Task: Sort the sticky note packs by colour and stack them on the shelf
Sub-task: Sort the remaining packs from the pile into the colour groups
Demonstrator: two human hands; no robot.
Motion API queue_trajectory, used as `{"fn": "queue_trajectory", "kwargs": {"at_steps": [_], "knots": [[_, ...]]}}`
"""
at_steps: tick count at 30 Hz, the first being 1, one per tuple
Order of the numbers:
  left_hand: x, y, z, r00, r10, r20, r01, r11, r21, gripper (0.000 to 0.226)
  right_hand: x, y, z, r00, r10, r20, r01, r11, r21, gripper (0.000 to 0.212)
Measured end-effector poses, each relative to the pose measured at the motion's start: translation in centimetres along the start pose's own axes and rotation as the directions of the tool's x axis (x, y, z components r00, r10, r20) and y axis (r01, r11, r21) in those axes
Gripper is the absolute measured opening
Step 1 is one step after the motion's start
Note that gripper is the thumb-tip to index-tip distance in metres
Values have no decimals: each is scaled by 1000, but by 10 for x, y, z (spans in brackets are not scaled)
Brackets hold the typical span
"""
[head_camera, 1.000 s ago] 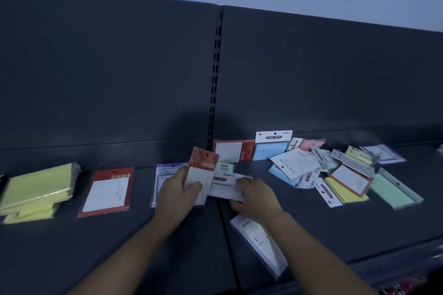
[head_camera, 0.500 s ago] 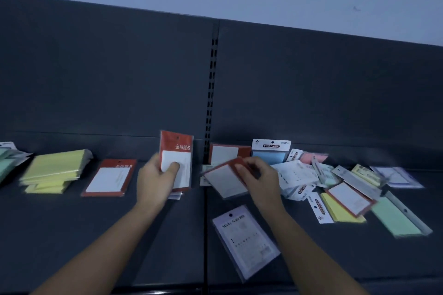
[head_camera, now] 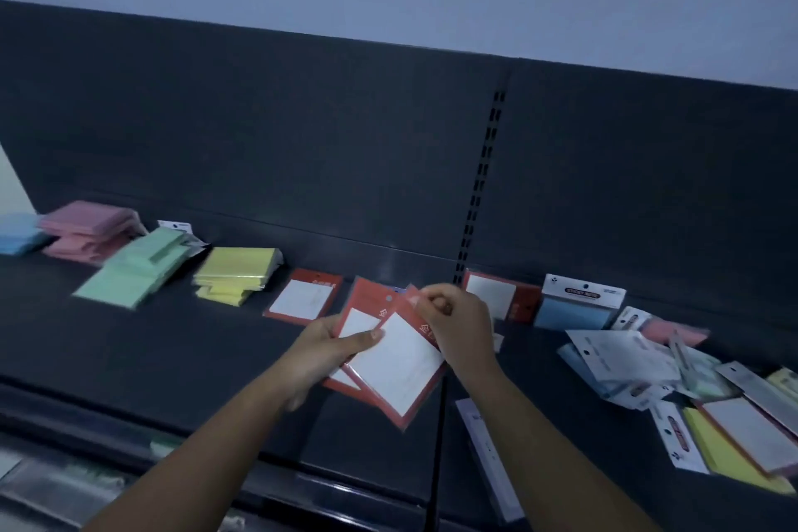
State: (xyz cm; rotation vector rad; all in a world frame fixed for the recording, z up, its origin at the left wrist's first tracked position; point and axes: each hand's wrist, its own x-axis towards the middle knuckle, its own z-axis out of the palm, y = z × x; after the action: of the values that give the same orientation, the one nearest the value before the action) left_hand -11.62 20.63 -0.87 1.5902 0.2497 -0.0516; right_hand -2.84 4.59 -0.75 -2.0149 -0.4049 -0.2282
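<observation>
left grip [head_camera: 328, 348]: pinching two red packs [head_camera: 391, 363], thumb on the front one
right grip [head_camera: 457, 324]: curled on their top corner
where: I see them held above the shelf [head_camera: 172, 359], mid-frame
writing: "STICKY NOTE" on blue pack [head_camera: 578, 307]; red print too blurred to read

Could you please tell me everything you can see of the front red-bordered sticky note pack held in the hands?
The front red-bordered pack is a flat card with a red frame around a white pad and pale print on its header. It is held tilted above the shelf, header up and to the right. It overlaps a second red-bordered pack behind it. The left hand grips both, thumb on the white face; the right hand pinches its header.
</observation>
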Motion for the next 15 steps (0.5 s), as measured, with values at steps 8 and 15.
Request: {"fn": "queue_trajectory", "kwargs": {"at_steps": [8,15], "knots": [[26,-5,-66,962,-27,-271,-26,982,-188,23,3,-18,79,920,381,93,-383,820,425,28],[71,-11,-111,885,64,-462,-95,995,-42,44,25,-24,145,780,543,312,-619,599,507,30]]}}
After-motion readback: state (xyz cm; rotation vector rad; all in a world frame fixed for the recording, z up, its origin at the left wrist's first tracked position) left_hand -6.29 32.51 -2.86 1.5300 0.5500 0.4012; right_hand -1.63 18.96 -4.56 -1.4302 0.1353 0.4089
